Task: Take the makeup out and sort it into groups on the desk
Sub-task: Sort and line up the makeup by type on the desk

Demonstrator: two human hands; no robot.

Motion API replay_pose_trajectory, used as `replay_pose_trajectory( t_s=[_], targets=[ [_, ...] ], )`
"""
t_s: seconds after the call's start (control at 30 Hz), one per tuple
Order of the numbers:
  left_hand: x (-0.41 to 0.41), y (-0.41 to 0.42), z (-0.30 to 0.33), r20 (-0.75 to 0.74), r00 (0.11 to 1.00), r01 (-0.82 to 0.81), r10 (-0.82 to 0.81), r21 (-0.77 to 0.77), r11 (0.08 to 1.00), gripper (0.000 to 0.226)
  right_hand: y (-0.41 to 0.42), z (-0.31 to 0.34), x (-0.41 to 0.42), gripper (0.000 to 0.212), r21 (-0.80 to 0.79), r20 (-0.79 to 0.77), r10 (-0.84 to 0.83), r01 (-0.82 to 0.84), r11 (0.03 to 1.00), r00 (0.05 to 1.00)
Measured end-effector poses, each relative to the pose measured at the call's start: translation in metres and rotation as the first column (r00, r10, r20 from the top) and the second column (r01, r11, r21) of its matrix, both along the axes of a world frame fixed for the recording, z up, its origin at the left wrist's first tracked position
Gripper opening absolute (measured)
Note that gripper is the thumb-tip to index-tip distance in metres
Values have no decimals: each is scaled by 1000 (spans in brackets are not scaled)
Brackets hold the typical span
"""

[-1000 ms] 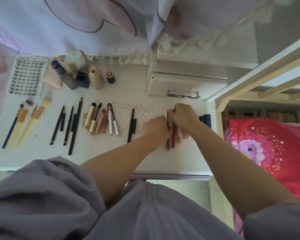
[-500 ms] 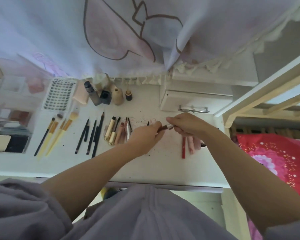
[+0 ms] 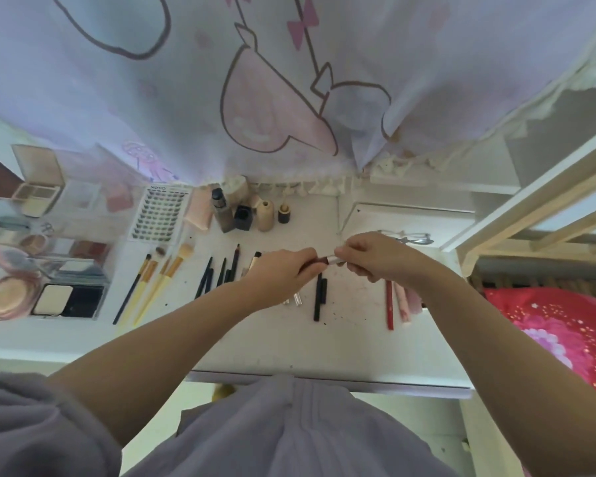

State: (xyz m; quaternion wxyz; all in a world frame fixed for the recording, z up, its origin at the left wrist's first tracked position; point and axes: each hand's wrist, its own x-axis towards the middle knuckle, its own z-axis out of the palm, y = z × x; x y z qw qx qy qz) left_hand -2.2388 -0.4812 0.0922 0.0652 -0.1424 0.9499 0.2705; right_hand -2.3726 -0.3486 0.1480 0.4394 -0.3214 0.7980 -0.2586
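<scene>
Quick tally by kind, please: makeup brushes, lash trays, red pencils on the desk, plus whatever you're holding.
Makeup brushes: 4
Lash tray: 1
Red pencil: 1
Dark red stick, pinched between left hand and right hand: 1
Total: 7

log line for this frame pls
left hand: holds dark-red pencil | right hand: holds its silver end | raised above desk | red pencil lying right
</scene>
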Motion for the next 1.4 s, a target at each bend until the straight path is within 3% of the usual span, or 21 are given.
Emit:
replay_pose_trajectory(
  t_s=[0.07,0.2,0.33,0.47,0.6,0.73,0.83,0.97,1.1,1.2,1.33,1.4],
  targets=[
    [1,-1,1,-4,1000,3,-3,-5,1000,31,2,2,2,16,-29,16,0,1,1000,1000],
    [-1,-2,4,-22,999,30,-31,-30,999,30,6,2,4,39,2,28,-43,43,999,999],
    [-3,-1,8,-34,999,38,-39,-37,999,27,7,5,3,26,-30,34,-28,29,999,999],
    [-5,-1,11,-40,999,32,-33,-32,999,23,10,6,-1,38,-2,59,-65,65,998,996],
    [-5,0,12,-34,999,41,-43,-50,998,26,16,6,-3,23,-33,73,-15,18,999,997],
    [-6,2,13,-20,998,66,-67,-54,996,31,20,5,-1,36,-24,69,-48,49,999,997],
    [-4,3,14,-2,997,78,-78,-59,995,30,23,4,0,21,-34,56,-18,20,999,998],
    [-2,5,15,-21,997,77,-78,-44,996,28,27,1,1,35,-32,69,-99,101,994,993],
    [1,7,16,-6,997,74,-75,-33,997,30,32,1,2,24,-41,72,-85,88,995,994],
    [3,10,17,-5,997,83,-83,-34,996,27,33,0,3,36,-34,83,-124,127,991,989],
    [5,10,16,-5,996,85,-85,-57,995,27,35,0,3,17,-62,89,-66,72,996,994],
    [6,11,16,-3,997,82,-82,-47,996,29,36,0,4,22,-51,109,-101,107,993,989]
  ],
)
